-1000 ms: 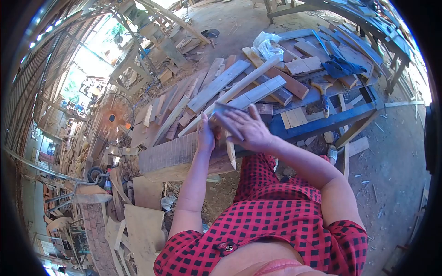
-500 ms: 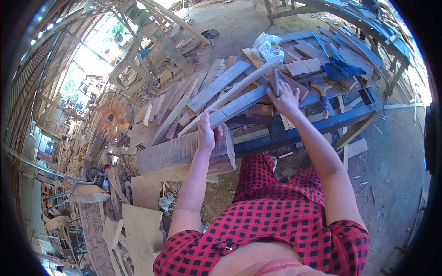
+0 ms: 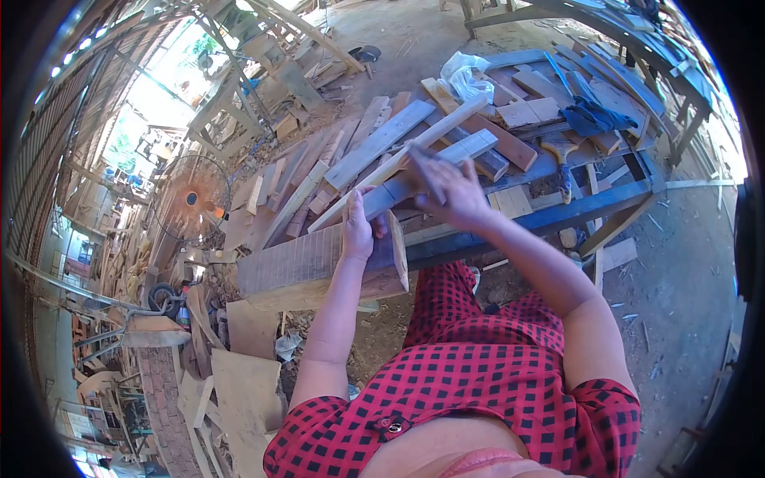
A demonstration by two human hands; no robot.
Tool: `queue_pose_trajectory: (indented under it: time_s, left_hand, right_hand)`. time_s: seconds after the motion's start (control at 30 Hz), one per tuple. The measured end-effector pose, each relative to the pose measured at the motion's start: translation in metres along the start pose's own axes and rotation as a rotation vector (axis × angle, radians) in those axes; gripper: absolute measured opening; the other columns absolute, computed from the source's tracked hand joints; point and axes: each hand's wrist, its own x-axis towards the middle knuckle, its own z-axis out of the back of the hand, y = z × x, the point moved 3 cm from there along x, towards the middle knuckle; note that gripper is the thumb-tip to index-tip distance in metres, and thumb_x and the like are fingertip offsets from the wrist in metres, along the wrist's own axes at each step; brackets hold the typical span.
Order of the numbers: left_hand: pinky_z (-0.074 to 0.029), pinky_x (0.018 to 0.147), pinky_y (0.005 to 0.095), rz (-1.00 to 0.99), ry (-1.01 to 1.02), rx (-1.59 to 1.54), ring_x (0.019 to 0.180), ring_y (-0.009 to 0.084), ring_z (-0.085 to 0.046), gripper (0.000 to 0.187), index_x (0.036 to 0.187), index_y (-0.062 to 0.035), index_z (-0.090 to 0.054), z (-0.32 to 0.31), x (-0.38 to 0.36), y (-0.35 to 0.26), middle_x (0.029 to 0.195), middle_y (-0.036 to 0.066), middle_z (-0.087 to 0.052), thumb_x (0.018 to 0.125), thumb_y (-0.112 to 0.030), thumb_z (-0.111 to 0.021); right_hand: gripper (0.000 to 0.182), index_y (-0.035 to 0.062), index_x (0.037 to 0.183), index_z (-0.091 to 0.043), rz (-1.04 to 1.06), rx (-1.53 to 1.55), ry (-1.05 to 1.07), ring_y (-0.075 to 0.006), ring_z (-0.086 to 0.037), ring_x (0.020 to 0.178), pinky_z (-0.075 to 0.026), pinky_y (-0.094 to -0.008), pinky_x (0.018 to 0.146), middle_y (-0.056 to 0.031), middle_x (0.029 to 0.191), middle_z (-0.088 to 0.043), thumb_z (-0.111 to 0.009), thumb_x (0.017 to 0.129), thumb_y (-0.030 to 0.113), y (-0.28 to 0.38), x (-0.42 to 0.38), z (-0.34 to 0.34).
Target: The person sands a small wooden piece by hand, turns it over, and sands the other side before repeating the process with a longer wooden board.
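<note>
A long wooden piece with dark cross lines slants up and right from my left hand, whose fingers are wrapped round its near end. Below that hand lies a thick wooden block with a ribbed top. My right hand grips a dark flat block, blurred by motion, against the middle of the long piece. A pale narrow strip lies just beyond it.
Many loose boards cover the blue-framed bench. On them are a plastic bag, a blue cloth and a brush. A round fan stands at the left.
My right hand and the dark block have moved left along the long piece, toward my left hand, baring its far end. My left hand has stayed in place.
</note>
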Motion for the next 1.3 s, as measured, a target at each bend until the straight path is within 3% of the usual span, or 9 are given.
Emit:
queue_pose_trajectory:
  time_s: [0.1,0.17,0.37,0.47,0.6,0.8,0.97,1.13,1.3]
  left_hand:
    - [-0.035,0.034,0.0193,-0.014,0.016,-0.003,0.040,0.0079,-0.045,0.050,0.106,-0.0057,-0.051,-0.002,0.001,-0.002,0.056,0.001,-0.050,0.096,-0.051,-0.031]
    - [-0.034,0.034,0.0194,-0.008,0.019,-0.013,0.039,0.0079,-0.045,0.050,0.105,-0.0056,-0.052,-0.003,0.001,-0.002,0.055,0.001,-0.049,0.096,-0.050,-0.032]
    - [-0.034,0.035,0.0223,-0.020,0.032,0.003,0.039,0.0108,-0.043,0.047,0.107,-0.0078,-0.050,0.000,0.002,0.000,0.054,0.003,-0.048,0.096,-0.050,-0.032]
    - [-0.034,0.035,0.0220,-0.017,0.039,-0.002,0.040,0.0108,-0.044,0.047,0.107,-0.0080,-0.050,0.000,0.003,0.001,0.055,0.003,-0.049,0.096,-0.050,-0.032]
    - [-0.034,0.034,0.0195,-0.002,-0.018,0.018,0.040,0.0079,-0.045,0.050,0.106,-0.0058,-0.051,-0.002,0.000,0.001,0.056,0.001,-0.049,0.097,-0.050,-0.030]
    - [-0.035,0.035,0.0191,0.014,-0.024,-0.024,0.041,0.0079,-0.046,0.050,0.108,-0.0062,-0.051,0.000,0.001,0.004,0.058,0.002,-0.050,0.097,-0.050,-0.029]
    - [-0.036,0.037,0.0189,-0.046,0.022,0.062,0.042,0.0080,-0.046,0.048,0.109,-0.0060,-0.051,-0.002,-0.001,-0.003,0.058,0.002,-0.050,0.097,-0.048,-0.029]
    - [-0.037,0.038,0.0200,-0.074,0.022,-0.013,0.044,0.0091,-0.047,0.039,0.121,-0.0088,-0.040,-0.002,-0.001,-0.007,0.061,0.002,-0.051,0.094,-0.036,-0.044]
    - [-0.045,0.048,0.0214,-0.204,0.093,-0.098,0.056,0.0117,-0.055,0.048,0.126,-0.0112,-0.036,-0.011,-0.008,-0.017,0.072,0.004,-0.054,0.085,-0.013,-0.058]
  right_hand:
    - [0.072,0.0126,0.142,-0.030,-0.264,-0.037,0.088,-0.0228,-0.030,0.135,-0.005,-0.0555,0.109,-0.0105,0.142,-0.037,-0.043,0.087,0.057,-0.062,0.019,0.006]
    - [0.070,0.0134,0.141,-0.031,-0.400,-0.110,0.076,-0.0217,-0.030,0.135,-0.009,-0.0579,0.107,-0.0076,0.144,-0.035,-0.037,0.088,0.059,-0.105,0.026,-0.001]
    - [0.071,0.0171,0.143,-0.028,-0.531,-0.079,0.030,-0.0207,-0.030,0.134,-0.008,-0.0583,0.106,-0.0094,0.144,-0.035,-0.035,0.088,0.062,-0.121,0.034,-0.004]
    - [0.070,0.0168,0.142,-0.029,-0.489,-0.034,0.074,-0.0253,-0.030,0.134,-0.008,-0.0586,0.107,-0.0079,0.143,-0.036,-0.037,0.088,0.059,-0.070,0.030,0.001]
    - [0.074,0.0167,0.144,-0.025,-0.093,0.102,-0.042,-0.0251,-0.034,0.131,-0.013,-0.0569,0.106,-0.0101,0.140,-0.039,-0.054,0.083,0.049,0.027,0.007,-0.002]
    - [0.066,0.0128,0.139,-0.035,0.205,0.118,0.015,-0.0254,-0.031,0.133,-0.008,-0.0563,0.108,-0.0104,0.142,-0.038,-0.053,0.086,0.046,0.040,-0.016,-0.012]
    - [0.067,0.0136,0.141,-0.032,-0.157,0.011,0.014,-0.0241,-0.029,0.135,-0.007,-0.0546,0.109,-0.0112,0.142,-0.037,-0.049,0.087,0.049,-0.037,-0.013,0.003]
    - [0.068,0.0114,0.144,-0.023,-0.409,-0.035,-0.071,-0.0240,-0.027,0.136,-0.012,-0.0492,0.108,-0.0127,0.144,-0.033,-0.046,0.089,0.045,-0.105,-0.034,0.006]
    - [0.068,0.0110,0.146,-0.016,-0.327,-0.042,-0.236,-0.0264,-0.026,0.135,-0.015,-0.0419,0.108,-0.0128,0.144,-0.032,-0.045,0.090,0.036,-0.102,-0.067,-0.005]
